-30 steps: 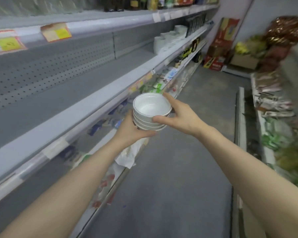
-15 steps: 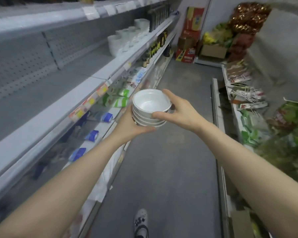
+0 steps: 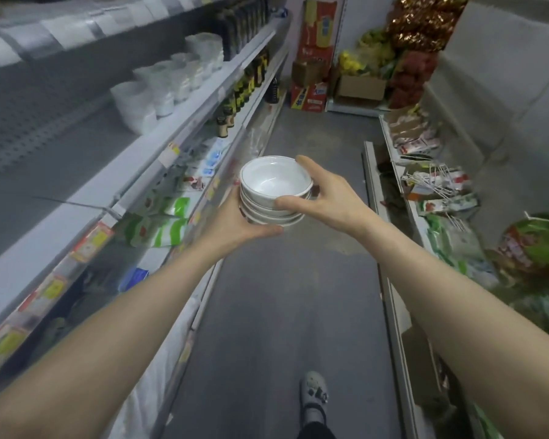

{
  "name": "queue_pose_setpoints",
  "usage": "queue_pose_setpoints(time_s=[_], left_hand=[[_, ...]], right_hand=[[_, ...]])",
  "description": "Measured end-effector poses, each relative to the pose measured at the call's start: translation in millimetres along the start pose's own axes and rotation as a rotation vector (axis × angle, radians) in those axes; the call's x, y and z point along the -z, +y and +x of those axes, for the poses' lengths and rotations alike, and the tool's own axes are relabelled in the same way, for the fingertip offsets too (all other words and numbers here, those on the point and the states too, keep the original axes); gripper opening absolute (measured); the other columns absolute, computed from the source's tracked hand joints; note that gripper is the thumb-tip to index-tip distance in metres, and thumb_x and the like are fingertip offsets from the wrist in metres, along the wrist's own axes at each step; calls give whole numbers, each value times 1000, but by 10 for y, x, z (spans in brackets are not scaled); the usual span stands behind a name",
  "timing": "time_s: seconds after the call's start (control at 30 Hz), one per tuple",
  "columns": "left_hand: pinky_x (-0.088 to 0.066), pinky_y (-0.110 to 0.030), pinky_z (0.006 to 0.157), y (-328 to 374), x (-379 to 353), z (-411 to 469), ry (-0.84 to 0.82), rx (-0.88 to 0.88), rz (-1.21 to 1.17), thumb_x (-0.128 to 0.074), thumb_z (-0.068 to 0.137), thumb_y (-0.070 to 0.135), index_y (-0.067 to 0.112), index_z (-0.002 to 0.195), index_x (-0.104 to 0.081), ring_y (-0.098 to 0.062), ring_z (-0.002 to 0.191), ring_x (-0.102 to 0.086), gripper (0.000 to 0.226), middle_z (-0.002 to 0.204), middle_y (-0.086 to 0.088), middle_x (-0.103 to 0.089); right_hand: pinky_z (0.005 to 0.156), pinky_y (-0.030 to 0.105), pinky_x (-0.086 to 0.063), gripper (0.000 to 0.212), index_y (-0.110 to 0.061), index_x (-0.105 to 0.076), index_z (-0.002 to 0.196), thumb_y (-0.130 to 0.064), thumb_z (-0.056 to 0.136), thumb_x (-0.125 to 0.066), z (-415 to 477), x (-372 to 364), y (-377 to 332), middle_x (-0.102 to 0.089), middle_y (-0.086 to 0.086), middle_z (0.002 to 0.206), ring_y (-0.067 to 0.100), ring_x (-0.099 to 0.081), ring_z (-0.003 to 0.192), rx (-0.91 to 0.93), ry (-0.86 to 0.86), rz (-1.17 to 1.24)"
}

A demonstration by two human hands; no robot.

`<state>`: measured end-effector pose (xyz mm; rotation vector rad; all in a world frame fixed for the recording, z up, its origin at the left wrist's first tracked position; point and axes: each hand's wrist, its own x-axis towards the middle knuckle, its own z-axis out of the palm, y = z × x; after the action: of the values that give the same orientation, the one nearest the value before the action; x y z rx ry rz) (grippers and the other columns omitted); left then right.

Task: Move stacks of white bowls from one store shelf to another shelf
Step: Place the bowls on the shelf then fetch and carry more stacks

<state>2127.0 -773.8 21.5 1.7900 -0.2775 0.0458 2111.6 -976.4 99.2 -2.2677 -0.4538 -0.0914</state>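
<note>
Bowls stack was over the aisle floor, right of the grey shelf. Left hand cupped its base, right hand clasped its side. More white bowls sat blurred, perhaps stacked, on that shelf.

Grey aisle floor, white wall

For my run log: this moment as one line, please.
phase: carry | stack of white bowls: held above aisle | left hand: holds its base | right hand: grips its side | more bowls: on shelf, left
</note>
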Motion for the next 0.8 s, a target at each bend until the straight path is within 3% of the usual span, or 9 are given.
queue_pose_setpoints(time_s=[0.17,0.27,0.37,0.47,0.53,0.6,0.67,0.73,0.8], left_hand=[[-49,-10,82,-198,-165,862,76,-16,39,-96,56,11,25,121,-52,8,102,-64,80,109,18,-69],[-53,-18,85,-239,-266,1359,130,-14,48,-96,57,13,25,120,-55,0,105,-66,76,109,15,-71],[-50,-13,84,-247,-308,1791,208,-3,37,-95,57,8,32,116,-53,5,104,-65,76,109,19,-70],[-51,-18,88,-280,-281,2125,296,-2,45,-94,53,24,45,114,-59,0,107,-66,73,110,18,-71],[-52,-19,88,-360,-182,2243,332,32,48,-92,51,26,50,111,-61,2,104,-66,71,108,24,-71],[-54,-27,94,-457,-28,2349,398,79,45,-96,53,19,31,125,-57,-2,109,-65,82,116,15,-71],[-52,-23,92,-586,160,2450,449,110,48,-95,58,6,20,129,-54,-3,111,-65,83,119,12,-70],[-48,-12,86,-682,375,2549,498,117,77,-91,62,-4,27,121,-55,5,105,-64,76,111,20,-71],[-46,-7,81,-789,602,2620,541,137,79,-90,62,-5,31,115,-52,13,99,-63,74,108,20,-68]], right_hand=[[74,3,-40,66,-31,-47,135,-52,79,-75,842,212,528,-44,-44,95,-12,-52,91,50,-45,-12],[75,7,-42,64,-34,-48,132,-55,78,-74,1371,381,788,-48,-42,97,-17,-51,92,95,-88,-19],[80,18,-45,53,-43,-49,121,-59,77,-73,1914,518,1018,-57,-34,106,-12,-55,99,132,-134,-28],[95,26,-46,58,-41,-51,126,-58,76,-74,2418,542,1148,-57,-32,116,-6,-55,106,169,-192,5],[97,26,-46,51,-43,-52,120,-56,77,-75,2691,453,1185,-59,-35,109,-7,-55,103,191,-246,24],[94,23,-47,49,-39,-53,118,-53,77,-76,2983,309,1227,-57,-37,102,-8,-53,98,209,-295,42],[90,9,-44,56,-35,-53,125,-51,77,-77,3274,136,1225,-55,-38,100,-11,-50,95,244,-339,82],[79,-5,-35,64,-30,-51,133,-47,78,-77,3575,-64,1197,-51,-38,102,-20,-44,91,290,-398,99],[76,-8,-32,69,-22,-48,137,-44,79,-77,3852,-305,1149,-55,-27,116,-28,-40,89,311,-459,120]])
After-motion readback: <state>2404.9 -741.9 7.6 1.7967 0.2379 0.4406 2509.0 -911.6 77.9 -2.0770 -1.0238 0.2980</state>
